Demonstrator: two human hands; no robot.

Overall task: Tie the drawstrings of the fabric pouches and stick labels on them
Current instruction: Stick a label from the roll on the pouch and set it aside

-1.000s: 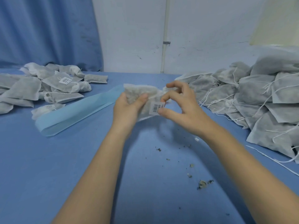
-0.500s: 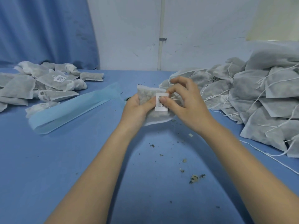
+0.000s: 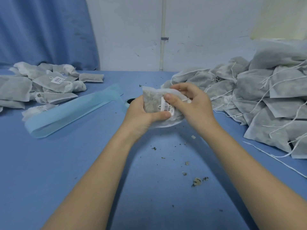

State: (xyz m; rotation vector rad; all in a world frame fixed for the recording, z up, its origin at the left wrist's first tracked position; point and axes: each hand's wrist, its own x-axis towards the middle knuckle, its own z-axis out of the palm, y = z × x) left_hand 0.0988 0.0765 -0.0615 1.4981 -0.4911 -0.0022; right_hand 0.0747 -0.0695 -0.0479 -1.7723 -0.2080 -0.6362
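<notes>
Your left hand (image 3: 141,113) grips pouch (image 3: 152,100) from below, thumb pressed on lower end of barcode label (image 3: 167,106). Your right hand (image 3: 192,103) curls round pouch's right side, thumb pressing label's upper end. Pouch held above blue table (image 3: 83,163), at centre. Light-blue backing strip (image 3: 69,112) lies left of hands. Labelled pouches (image 3: 41,85) heaped far left; unlabelled pile (image 3: 265,100), strings loose, at right. Crumbs (image 3: 196,181) scattered on table below hands.

Matt grey nonwoven-cloth pouch (image 3: 152,100); smooth white paper label (image 3: 167,106); matt blue tablecloth (image 3: 66,163)
</notes>
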